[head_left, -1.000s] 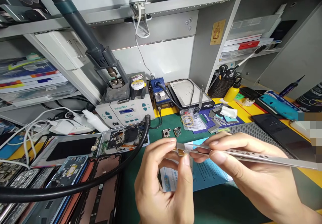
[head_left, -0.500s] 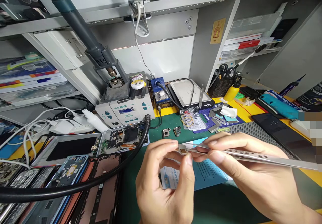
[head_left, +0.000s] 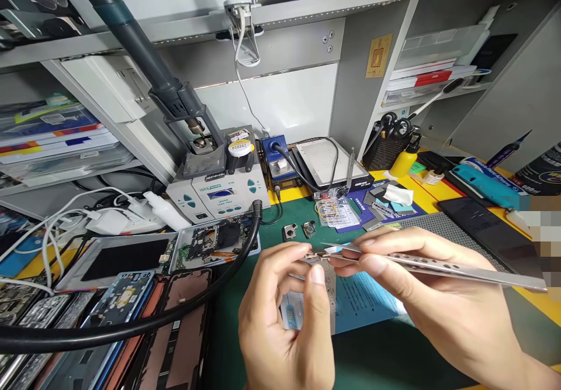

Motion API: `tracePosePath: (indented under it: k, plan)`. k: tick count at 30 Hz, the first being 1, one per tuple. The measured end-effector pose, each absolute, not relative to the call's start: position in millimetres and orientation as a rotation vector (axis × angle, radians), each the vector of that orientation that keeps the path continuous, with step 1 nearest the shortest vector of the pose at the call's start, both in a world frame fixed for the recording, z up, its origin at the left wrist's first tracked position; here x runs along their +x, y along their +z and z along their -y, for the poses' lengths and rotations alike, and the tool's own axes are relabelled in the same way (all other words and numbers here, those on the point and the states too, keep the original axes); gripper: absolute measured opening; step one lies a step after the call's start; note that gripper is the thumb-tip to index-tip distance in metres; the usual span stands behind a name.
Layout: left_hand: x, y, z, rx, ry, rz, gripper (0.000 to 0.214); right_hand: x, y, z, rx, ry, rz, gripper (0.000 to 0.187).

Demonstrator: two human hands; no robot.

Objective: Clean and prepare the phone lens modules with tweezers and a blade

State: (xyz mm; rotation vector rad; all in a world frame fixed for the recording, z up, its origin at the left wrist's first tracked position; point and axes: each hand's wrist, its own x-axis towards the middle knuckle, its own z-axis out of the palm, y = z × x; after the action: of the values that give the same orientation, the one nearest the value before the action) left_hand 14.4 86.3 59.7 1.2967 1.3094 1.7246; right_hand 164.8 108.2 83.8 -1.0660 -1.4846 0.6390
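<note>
Between the thumb and fingertips of my left hand [head_left: 289, 314] sits a small metallic part [head_left: 314, 255], mostly covered by the fingers; its exact kind is too small to tell. My right hand [head_left: 433, 296] is closed around a pair of metal tweezers [head_left: 442, 266] with round holes along the arms. The tweezers' fine tips point left, close beside the small part; whether they touch it I cannot tell. Under both hands lies a blue printed sheet [head_left: 363, 305] on the green mat [head_left: 372, 358]. Just beyond the left fingertips, two small camera modules [head_left: 290, 232] rest on the mat.
A thick black hose [head_left: 131, 334] arcs across the left side over several phone frames [head_left: 118, 314]. Behind stand a hot air station [head_left: 219, 197] and a flat metal-topped device [head_left: 326, 159]. To the right are a dark phone [head_left: 486, 232] and a yellow bottle [head_left: 404, 159].
The small part has turned between my left fingertips, and the left thumb has shifted slightly left and lower. The tweezers' tips have come into clearer view.
</note>
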Motion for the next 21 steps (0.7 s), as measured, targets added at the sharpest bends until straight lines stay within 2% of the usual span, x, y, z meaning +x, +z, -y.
tracePosePath:
  k: [10, 21]
  plan:
    - [-2, 68, -93, 0.964, 1.366, -1.198, 0.03, 162, 89, -109, -1.053, 0.641, 1.481, 0.007]
    - [-3, 72, -97, 0.721, 1.367, -1.05, 0.02, 165, 82, -108, -1.107, 0.616, 1.504, 0.004]
